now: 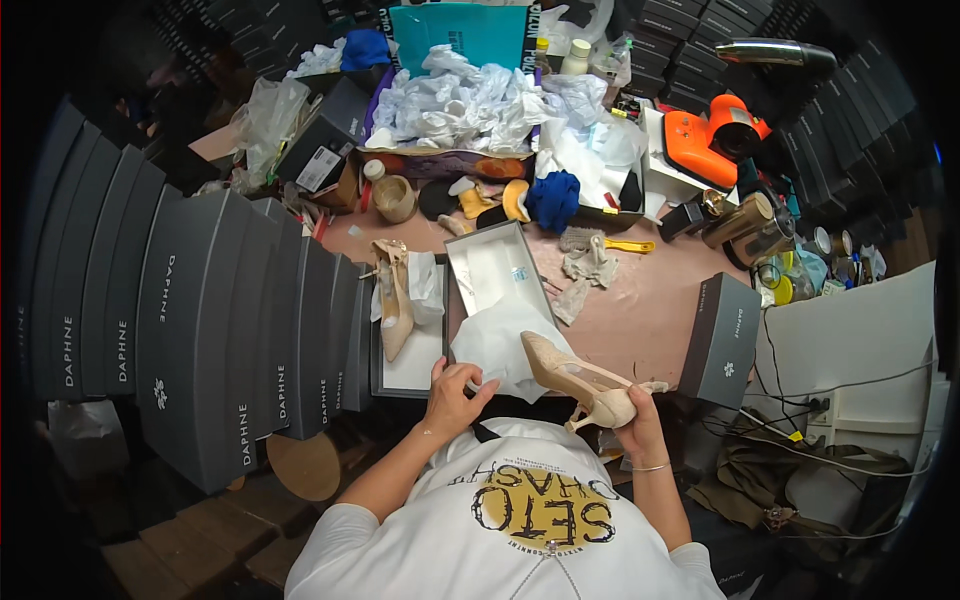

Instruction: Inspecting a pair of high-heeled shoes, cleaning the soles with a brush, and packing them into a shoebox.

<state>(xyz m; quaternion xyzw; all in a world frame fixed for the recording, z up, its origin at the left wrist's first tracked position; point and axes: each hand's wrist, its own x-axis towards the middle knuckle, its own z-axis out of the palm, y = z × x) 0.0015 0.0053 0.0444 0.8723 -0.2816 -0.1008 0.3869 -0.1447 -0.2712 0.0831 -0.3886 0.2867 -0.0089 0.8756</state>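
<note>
In my right hand [641,425] is a beige high-heeled shoe [575,372], gripped at its heel end, toe pointing up and left. My left hand [455,397] is curled at the lower left edge of a sheet of white tissue paper [503,345], apparently pinching it. The sheet lies partly over an open white-lined box part [489,262]. Left of it, a matching beige shoe [396,318] rests with crumpled paper in a second open shoebox [413,372]. Part of my left fingers' contact with the sheet is hidden.
Stacked dark shoeboxes [205,330] crowd the left side. A closed dark shoebox [720,340] stands on the right of the pink tabletop [640,310]. Behind are a bin of crumpled paper [455,105], a jar [394,198], a yellow-handled brush [628,246] and an orange device [700,150].
</note>
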